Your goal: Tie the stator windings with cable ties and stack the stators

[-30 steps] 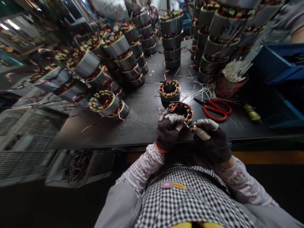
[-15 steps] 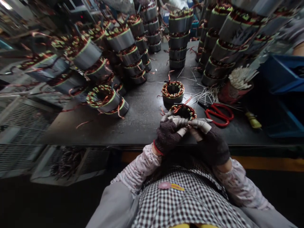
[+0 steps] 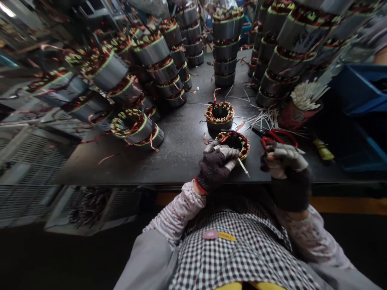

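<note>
My left hand point(image 3: 216, 163), in a dark fingerless glove with taped fingers, grips the near side of a wound motor stator point(image 3: 243, 147) with copper coils. From beside its thumb a short white sleeve point(image 3: 243, 167) slants down to the right over the table edge. My right hand point(image 3: 286, 163), gloved alike and slightly blurred, is curled shut to the right of the stator, apart from it. Its fingers partly cover the red-handled scissors point(image 3: 281, 135); a thin pale tip shows by them, but what they hold is unclear. Behind, a second stator point(image 3: 219, 117) stands upright.
Stacked stators point(image 3: 225, 54) rise at the back, with more stacks left and right. Loose white sleeves point(image 3: 264, 119) lie by a red cup point(image 3: 293, 117) full of them. A yellow-handled tool point(image 3: 323, 150) and blue bins point(image 3: 363, 90) are at right. A crate point(image 3: 102, 213) sits lower left.
My right hand has left the stator and moved right, over the scissors' handles. The white sleeve by my left thumb is now exposed. My left hand stays on the stator.
</note>
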A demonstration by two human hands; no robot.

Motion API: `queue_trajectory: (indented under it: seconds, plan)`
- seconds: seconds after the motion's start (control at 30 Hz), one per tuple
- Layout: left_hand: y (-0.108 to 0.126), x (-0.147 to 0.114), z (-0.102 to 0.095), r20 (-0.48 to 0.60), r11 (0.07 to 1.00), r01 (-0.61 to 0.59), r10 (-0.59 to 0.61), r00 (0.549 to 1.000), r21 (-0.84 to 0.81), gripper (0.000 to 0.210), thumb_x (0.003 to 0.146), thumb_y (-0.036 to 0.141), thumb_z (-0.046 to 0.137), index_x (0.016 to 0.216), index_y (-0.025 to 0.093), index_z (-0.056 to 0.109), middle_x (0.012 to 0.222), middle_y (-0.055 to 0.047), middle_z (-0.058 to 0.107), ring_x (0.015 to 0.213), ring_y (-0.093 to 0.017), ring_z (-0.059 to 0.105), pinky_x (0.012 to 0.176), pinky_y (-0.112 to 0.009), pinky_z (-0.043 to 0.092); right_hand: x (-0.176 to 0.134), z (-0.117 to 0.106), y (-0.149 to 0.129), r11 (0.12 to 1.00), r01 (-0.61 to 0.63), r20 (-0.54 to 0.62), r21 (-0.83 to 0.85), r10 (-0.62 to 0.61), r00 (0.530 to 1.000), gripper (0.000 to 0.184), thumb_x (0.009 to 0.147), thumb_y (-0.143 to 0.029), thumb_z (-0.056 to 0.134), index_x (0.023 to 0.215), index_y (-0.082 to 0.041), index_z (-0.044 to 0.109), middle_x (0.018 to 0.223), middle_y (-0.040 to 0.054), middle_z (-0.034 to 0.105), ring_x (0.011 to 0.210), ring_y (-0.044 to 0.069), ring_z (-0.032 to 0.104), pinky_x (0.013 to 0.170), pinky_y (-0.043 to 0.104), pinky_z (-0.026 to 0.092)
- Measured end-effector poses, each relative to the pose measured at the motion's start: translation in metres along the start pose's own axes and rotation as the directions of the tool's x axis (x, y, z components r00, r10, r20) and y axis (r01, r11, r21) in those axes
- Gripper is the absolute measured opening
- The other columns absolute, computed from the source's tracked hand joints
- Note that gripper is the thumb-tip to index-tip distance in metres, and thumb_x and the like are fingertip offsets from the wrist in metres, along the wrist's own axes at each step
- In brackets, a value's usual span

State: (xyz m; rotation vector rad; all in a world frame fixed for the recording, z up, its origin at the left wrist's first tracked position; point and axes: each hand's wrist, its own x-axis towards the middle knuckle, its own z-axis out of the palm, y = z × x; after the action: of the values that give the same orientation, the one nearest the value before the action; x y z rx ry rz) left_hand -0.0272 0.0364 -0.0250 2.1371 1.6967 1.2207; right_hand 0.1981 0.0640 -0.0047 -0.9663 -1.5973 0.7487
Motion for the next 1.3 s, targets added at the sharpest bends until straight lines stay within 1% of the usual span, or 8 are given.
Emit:
queue_trajectory:
  seconds: [0.13,0.23,0.4,0.57,0.73,0.93,1.07,1.3]
  plan:
    - [0.001,-0.001,-0.006,0.053,1.0,-0.015,0.015,0.998,-0.016,0.018,0.106,0.039,0.082,0.118,0.027,0.087,0.115,-0.002,0.092,0.12,-0.027,0.085,0.14,-0.059,0.046,-0.019,-0.01,-0.006,0.979,-0.192,0.328,-0.072,0.205,0.922,0.045,0.116,-0.063,0.063,0.101,-0.026,0.083,0.078,0.0031,0.08,0.066,0.021,0.072,0.062,0.035,0.057]
    - [0.001,-0.001,-0.007,0.072,1.0,0.003,-0.001,0.997,-0.024,0.027,0.1,0.048,0.09,0.117,0.028,0.089,0.114,-0.002,0.092,0.12,-0.03,0.084,0.141,-0.061,0.044,-0.023,-0.006,-0.017,0.969,-0.173,0.49,-0.174,0.238,0.839,0.043,0.115,-0.058,0.06,0.102,-0.025,0.084,0.082,0.0051,0.085,0.072,0.024,0.077,0.066,0.036,0.058]
    - [0.007,-0.001,-0.005,0.054,1.0,0.024,-0.024,0.998,-0.001,0.04,0.09,0.054,0.099,0.118,0.027,0.089,0.116,-0.004,0.092,0.12,-0.033,0.084,0.14,-0.064,0.045,-0.025,0.002,-0.023,0.964,-0.219,0.448,-0.153,0.265,0.854,0.027,0.11,-0.042,0.064,0.105,-0.026,0.085,0.091,0.0058,0.089,0.078,0.025,0.08,0.068,0.034,0.059]
    - [0.012,0.002,0.003,0.001,0.997,0.035,-0.036,0.999,0.071,0.016,0.104,0.04,0.084,0.109,0.025,0.088,0.11,-0.005,0.092,0.116,-0.029,0.086,0.139,-0.062,0.049,-0.038,-0.011,-0.034,0.934,-0.354,0.505,0.047,0.284,0.815,0.032,0.11,-0.051,0.071,0.094,-0.026,0.083,0.076,0.0034,0.081,0.066,0.022,0.073,0.057,0.033,0.057]
    - [-0.002,0.0,0.0,-0.02,0.997,-0.047,0.049,0.999,0.067,0.02,0.113,0.036,0.071,0.117,0.023,0.086,0.114,-0.005,0.092,0.117,-0.028,0.087,0.134,-0.057,0.056,-0.025,0.002,-0.021,0.958,-0.224,0.302,0.179,0.163,0.939,0.026,0.11,-0.056,0.076,0.11,-0.033,0.087,0.104,0.0072,0.088,0.088,0.027,0.082,0.082,0.044,0.072]
    - [-0.015,-0.003,-0.004,0.004,0.985,-0.155,0.155,0.988,0.073,0.012,0.108,0.032,0.076,0.11,0.025,0.085,0.11,-0.004,0.092,0.113,-0.028,0.088,0.128,-0.057,0.061,-0.027,0.022,0.007,0.825,-0.482,0.431,0.296,0.335,0.838,0.044,0.104,-0.072,0.078,0.105,-0.028,0.079,0.093,0.0043,0.082,0.072,0.02,0.074,0.064,0.034,0.066]
    - [-0.011,-0.005,0.002,0.037,0.987,-0.125,0.122,0.992,0.099,0.009,0.107,0.029,0.076,0.108,0.027,0.085,0.109,-0.004,0.092,0.114,-0.027,0.087,0.127,-0.058,0.06,-0.026,0.02,-0.011,0.849,-0.479,0.435,0.221,0.354,0.828,0.038,0.105,-0.063,0.078,0.1,-0.025,0.08,0.082,0.0032,0.076,0.067,0.017,0.066,0.057,0.029,0.057]
    - [-0.003,-0.003,-0.002,0.008,0.987,-0.149,0.148,0.989,0.058,0.018,0.103,0.04,0.079,0.107,0.024,0.087,0.104,-0.007,0.092,0.107,-0.031,0.088,0.119,-0.055,0.064,0.04,0.067,-0.018,0.848,-0.353,0.211,0.394,0.291,0.933,0.048,0.095,-0.074,0.082,0.096,-0.026,0.074,0.083,0.0022,0.075,0.07,0.018,0.068,0.062,0.032,0.06]
